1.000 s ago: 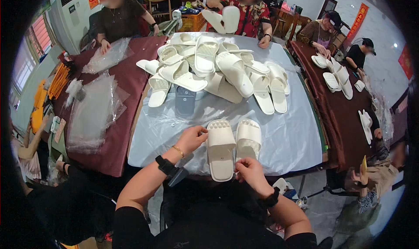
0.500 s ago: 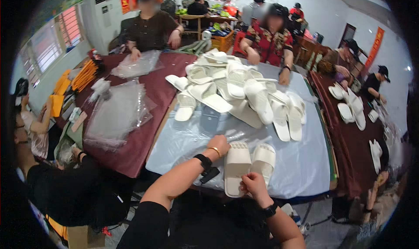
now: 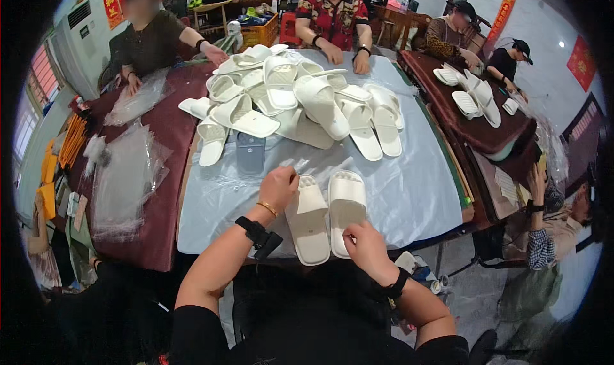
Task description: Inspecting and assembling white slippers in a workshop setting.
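Head cam: 2 white slippers lie side by side at the near edge of the table (image 3: 409, 215), w/ a thin gap btwn them. Both have the strap end away from the person & the heel end close. L hand (image 3: 278, 189) is by the top of the L slipper (image 3: 311, 234), fingers curled in, tips right at its strap side; can't tell if they grip it. R hand (image 3: 366, 245) is over the heel part of the R slipper (image 3: 347, 202), fingers bent, thumb & pointer close together; can't tell if they pinch anything. L arm has a gold bracelet (image 3: 268, 208) & a black band (image 3: 259, 236); R arm has a black band too. Farther back is a big messy pile of white slippers (image 3: 279, 87), w/ 1 gray-blue slipper (image 3: 250, 155) at its near side. Left of that, clear bags (image 3: 125, 183) lie on a dark red cloth (image 3: 144, 243). A co-worker in a red patterned top (image 3: 332, 20) has both hands at the table's far side, behind the pile.
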Demonstrator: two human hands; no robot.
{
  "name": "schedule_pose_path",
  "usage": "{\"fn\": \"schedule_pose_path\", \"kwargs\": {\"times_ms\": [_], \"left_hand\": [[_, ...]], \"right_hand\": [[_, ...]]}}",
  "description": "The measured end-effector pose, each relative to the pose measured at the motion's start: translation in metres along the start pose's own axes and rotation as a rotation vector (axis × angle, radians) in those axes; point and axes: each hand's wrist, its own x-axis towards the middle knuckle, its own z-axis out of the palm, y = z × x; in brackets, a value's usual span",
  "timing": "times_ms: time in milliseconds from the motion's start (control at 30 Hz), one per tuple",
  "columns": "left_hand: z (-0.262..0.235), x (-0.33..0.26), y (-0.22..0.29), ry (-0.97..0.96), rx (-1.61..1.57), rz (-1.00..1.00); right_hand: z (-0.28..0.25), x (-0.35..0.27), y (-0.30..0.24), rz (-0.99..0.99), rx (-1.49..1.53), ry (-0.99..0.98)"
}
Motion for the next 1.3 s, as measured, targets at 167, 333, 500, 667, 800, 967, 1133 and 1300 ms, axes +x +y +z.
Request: {"fn": "schedule_pose_path", "kwargs": {"times_ms": [167,333,500,667,800,967,1133,1300], "left_hand": [[0.023,0.005,0.016,-0.019,-0.185,0.099],[0.062,0.014,0.045,-0.121,-0.245,0.260],[0.076,0.015,0.044,-0.272,-0.163,0.286],[0.079,0.011,0.039,-0.299,-0.160,0.261],[0.070,0.010,0.042,-0.374,-0.275,0.178],[0.074,0.011,0.042,-0.480,-0.291,0.155],[0.080,0.012,0.039,-0.496,-0.414,0.101],[0.082,0.008,0.033,-0.283,-0.462,0.021]], "right_hand": [[-0.004,0.002,-0.018,0.036,-0.082,0.007],[0.015,-0.003,0.001,0.028,-0.111,-0.006],[0.032,0.011,0.015,-0.073,0.010,-0.007],[0.035,0.019,0.021,0.014,0.064,-0.009],[0.040,0.017,0.027,-0.108,-0.081,0.038],[0.054,0.015,0.035,-0.126,-0.239,-0.053],[0.057,0.014,0.042,-0.146,-0.275,-0.092],[0.046,0.011,0.021,-0.097,-0.141,-0.036]]}}
